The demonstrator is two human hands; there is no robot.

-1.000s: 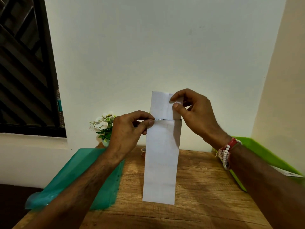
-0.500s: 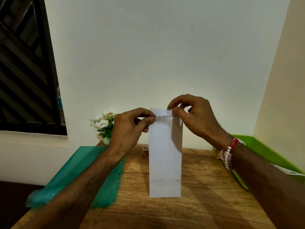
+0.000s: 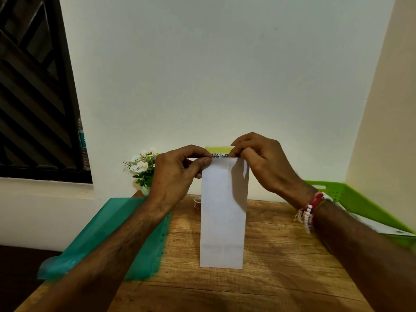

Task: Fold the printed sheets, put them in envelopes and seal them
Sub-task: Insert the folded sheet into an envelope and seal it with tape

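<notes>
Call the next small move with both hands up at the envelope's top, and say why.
Probably push the printed sheet the rest of the way down into the envelope. Its yellow-green lettered strip pokes above the envelope's top edge. The left hand pinches the envelope's top corner and the right hand pinches the sheet's corner, with the envelope upright over the table. Sealing looks unworkable until the sheet is fully inside.

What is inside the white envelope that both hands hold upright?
A printed sheet sticks out at the top of the white envelope: a yellow-green band and a dark strip reading "ESSING". The rest is covered by the envelope paper.
</notes>
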